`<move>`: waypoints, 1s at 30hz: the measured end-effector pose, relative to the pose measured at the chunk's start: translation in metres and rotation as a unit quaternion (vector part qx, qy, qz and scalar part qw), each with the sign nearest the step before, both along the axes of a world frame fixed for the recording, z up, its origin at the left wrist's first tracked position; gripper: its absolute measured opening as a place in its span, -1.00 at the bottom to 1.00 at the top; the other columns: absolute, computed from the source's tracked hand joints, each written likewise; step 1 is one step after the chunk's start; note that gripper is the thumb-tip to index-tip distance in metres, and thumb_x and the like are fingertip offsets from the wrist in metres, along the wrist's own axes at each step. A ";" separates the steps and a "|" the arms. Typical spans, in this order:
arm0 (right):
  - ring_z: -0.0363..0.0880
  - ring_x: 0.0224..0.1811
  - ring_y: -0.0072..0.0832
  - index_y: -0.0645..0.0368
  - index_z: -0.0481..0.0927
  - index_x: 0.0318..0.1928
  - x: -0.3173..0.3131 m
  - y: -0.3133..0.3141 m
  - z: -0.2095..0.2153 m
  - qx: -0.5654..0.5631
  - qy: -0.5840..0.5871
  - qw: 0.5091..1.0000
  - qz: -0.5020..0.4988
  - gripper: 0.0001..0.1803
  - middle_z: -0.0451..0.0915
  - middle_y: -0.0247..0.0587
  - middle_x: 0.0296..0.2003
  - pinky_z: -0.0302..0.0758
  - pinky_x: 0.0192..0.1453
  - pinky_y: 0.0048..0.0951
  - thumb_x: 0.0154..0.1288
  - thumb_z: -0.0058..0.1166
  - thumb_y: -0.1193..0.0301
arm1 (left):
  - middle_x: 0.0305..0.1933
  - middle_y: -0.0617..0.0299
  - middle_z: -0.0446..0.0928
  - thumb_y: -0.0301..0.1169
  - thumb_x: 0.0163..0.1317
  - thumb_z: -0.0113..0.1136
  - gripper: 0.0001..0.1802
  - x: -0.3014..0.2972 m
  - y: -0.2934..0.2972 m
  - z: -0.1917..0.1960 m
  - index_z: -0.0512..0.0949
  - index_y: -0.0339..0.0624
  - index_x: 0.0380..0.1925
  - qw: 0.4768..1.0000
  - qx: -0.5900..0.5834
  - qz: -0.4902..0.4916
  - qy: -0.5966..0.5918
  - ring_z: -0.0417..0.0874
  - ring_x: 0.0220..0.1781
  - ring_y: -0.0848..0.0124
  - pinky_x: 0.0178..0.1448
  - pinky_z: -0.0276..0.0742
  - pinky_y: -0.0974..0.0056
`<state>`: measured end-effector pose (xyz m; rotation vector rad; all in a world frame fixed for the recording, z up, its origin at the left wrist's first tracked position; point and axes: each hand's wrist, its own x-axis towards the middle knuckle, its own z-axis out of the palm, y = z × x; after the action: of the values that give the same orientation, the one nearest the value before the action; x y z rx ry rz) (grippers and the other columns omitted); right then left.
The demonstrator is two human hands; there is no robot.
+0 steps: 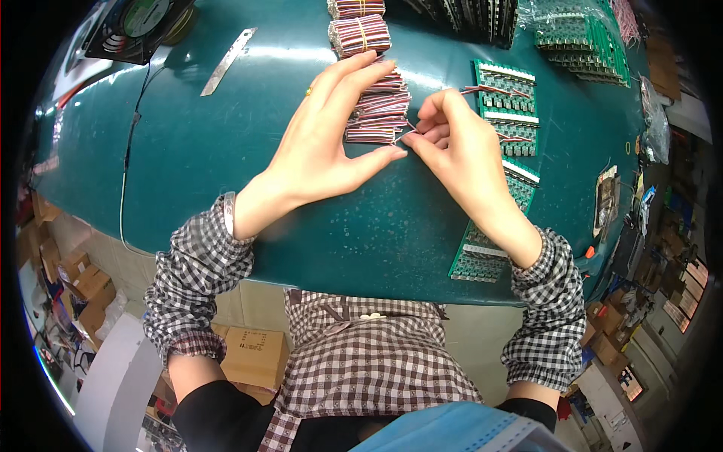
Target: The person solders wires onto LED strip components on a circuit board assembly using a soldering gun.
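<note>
The right hand [459,147] has thumb and forefinger pinched together on the tip of a single thin wire lead [405,134], a short red-and-white piece that points from the pinch toward the person's left and slightly away, straight at the near end of the wire bundle [380,111]. That bundle lies just left of the pinch, touching or almost touching the lead; its wires run left to right, while the stack as a whole stretches away from the body. The left hand [327,143] is spread flat and open over the bundle, fingers resting along its far-left side and the thumb stretched under its near edge, its tip nearly meeting the right forefinger, so it steadies the bundle rather than clamping it. The right hand is the nearer one to the loose lead; the left is nearer the stack. Farther from the grip, two more banded bundles [360,34] continue the row away from the person. To the right of the pinch lie green circuit boards [506,94], some with leads already fitted. Everything rests on a dark green table [226,151], with a metal strip [227,62] well off to the left.
</note>
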<state>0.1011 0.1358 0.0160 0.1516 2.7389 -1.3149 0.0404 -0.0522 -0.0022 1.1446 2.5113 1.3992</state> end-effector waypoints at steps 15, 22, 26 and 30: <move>0.59 -0.27 -0.46 0.27 0.40 0.01 0.002 0.004 0.006 -0.099 -0.021 0.995 0.004 -0.50 0.50 -0.09 -0.17 0.59 -0.20 -0.52 0.00 0.22 0.67 | 0.30 -0.11 0.21 -0.63 -0.10 0.20 -0.28 0.015 -0.003 0.008 0.31 -0.17 0.19 0.994 0.076 0.053 -0.049 0.26 0.34 -0.03 0.34 0.27 0.09; 0.61 -0.22 -0.39 0.27 0.39 0.05 -0.004 0.004 0.003 -0.106 -0.007 0.994 0.030 -0.51 0.55 -0.07 -0.17 0.60 -0.14 -0.49 0.06 0.17 0.66 | 0.30 -0.02 0.23 -0.58 -0.07 0.30 -0.27 0.013 0.001 0.000 0.35 -0.04 0.21 0.996 -0.050 0.027 0.072 0.36 0.25 0.00 0.23 0.36 0.04; 0.63 -0.18 -0.41 0.27 0.41 0.06 0.009 0.008 0.019 -0.129 0.008 0.992 0.009 -0.54 0.56 -0.06 -0.13 0.60 -0.11 -0.49 0.10 0.14 0.66 | 0.20 0.02 0.32 -0.49 -0.08 0.35 -0.36 0.017 -0.001 0.004 0.43 -0.06 0.11 0.984 -0.098 0.074 0.130 0.42 0.16 0.09 0.16 0.36 0.09; 0.57 -0.06 -0.51 0.29 0.45 0.07 0.042 0.039 0.044 -0.121 -0.028 0.991 -0.046 -0.63 0.53 -0.17 -0.03 0.53 0.02 -0.52 0.23 0.09 0.64 | -0.21 0.19 0.50 -0.53 -0.12 0.40 -0.63 0.022 -0.011 0.012 0.59 -0.16 -0.22 0.974 -0.074 0.075 0.202 0.50 -0.18 0.24 -0.14 0.40 0.23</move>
<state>0.1427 0.1746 0.0601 0.2941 2.5277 -1.6258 0.0624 -0.0633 0.0094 1.3520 2.9755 1.0686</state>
